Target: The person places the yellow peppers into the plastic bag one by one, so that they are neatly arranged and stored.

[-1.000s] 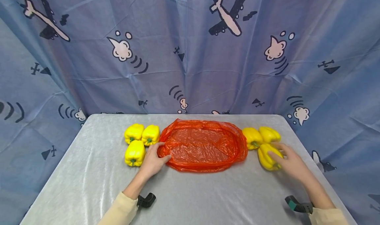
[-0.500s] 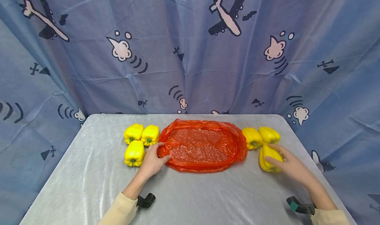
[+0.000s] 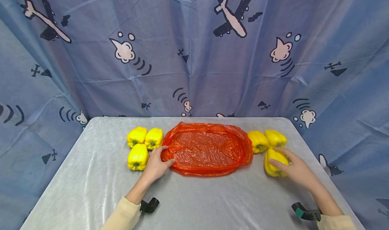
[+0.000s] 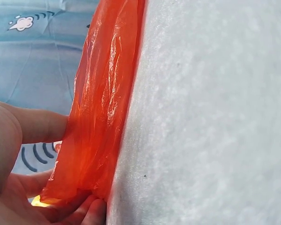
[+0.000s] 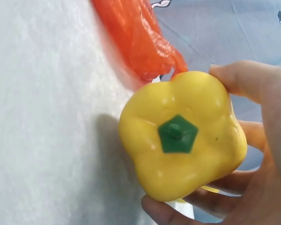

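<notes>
A red plastic bag (image 3: 203, 149), its mouth spread wide, lies in the middle of the table. My left hand (image 3: 156, 166) holds the bag's left end, the thumb over the rim and the other fingers low at the outside. In the left wrist view the bag's thin red side (image 4: 98, 108) covers part of those fingers. My right hand (image 3: 299, 171) grips a yellow bell pepper (image 3: 273, 163) by its side, with thumb and fingers round it. The right wrist view shows this pepper's green stem (image 5: 178, 134) facing the camera.
Two more yellow bell peppers, one nearer the bag (image 3: 257, 140) and another behind (image 3: 276, 138), sit beyond my right hand. Left of the bag is a cluster of three yellow peppers (image 3: 138, 156). The grey table (image 3: 212, 203) ends before a blue patterned curtain (image 3: 164, 68).
The pepper in my right hand has turned and shifted slightly, while the hand has closed in around it. My left hand and the bag stay as they were.
</notes>
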